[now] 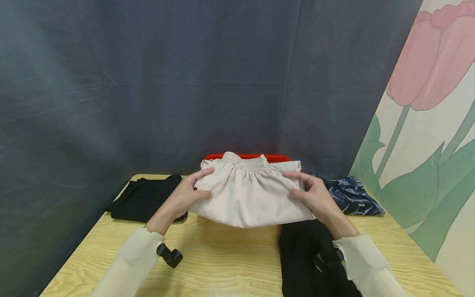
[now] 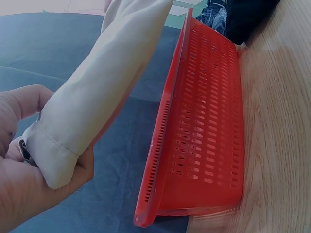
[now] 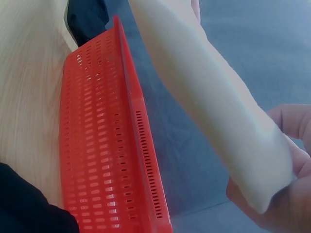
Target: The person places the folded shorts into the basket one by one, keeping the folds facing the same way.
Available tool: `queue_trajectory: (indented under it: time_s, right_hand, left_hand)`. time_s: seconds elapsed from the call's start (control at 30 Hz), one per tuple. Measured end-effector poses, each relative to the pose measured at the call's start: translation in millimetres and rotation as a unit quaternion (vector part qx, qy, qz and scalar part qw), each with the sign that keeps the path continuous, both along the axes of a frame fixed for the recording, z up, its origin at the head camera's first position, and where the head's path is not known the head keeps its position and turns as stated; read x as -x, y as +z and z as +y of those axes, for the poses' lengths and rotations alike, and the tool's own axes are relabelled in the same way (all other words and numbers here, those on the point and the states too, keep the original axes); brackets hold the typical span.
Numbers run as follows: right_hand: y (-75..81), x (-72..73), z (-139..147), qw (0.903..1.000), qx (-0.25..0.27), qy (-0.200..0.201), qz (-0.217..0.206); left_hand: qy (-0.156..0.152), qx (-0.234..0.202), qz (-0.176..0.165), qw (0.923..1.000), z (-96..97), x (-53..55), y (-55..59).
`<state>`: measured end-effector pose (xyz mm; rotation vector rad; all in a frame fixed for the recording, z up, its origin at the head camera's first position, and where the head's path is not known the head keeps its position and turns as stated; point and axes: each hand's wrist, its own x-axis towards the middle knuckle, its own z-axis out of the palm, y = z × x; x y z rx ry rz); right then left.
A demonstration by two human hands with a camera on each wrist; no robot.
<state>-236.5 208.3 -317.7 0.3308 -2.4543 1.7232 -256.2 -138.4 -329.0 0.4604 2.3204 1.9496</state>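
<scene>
Cream shorts with a gathered elastic waistband are held up above the table, folded and spread between both hands. My left hand grips their left side, thumb in front, and my right hand grips the right side the same way. In the left wrist view, fingers wrap the folded end of the shorts; the right wrist view shows the other end pinched likewise. Behind the shorts stands a red plastic basket, mostly hidden by them in the head view.
Folded black clothing lies at the table's left. A dark blue patterned garment lies at the back right. More black cloth spreads near the front right, under my right forearm. A dark curtain hangs behind the wooden table.
</scene>
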Motion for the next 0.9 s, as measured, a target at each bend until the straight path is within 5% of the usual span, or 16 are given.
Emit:
queue_trajectory:
  time_s: [0.63,0.9]
  right_hand:
    - [1.3,16.3,2.1,0.9992,-0.013,-0.025,0.03]
    - [3.6,27.7,2.9,0.9986,-0.031,-0.037,0.022]
  left_hand:
    - [-0.009,-0.001,0.012,0.9999,6.6,19.8,8.2]
    - [0.013,0.028,0.015,0.9994,9.5,29.6,11.5]
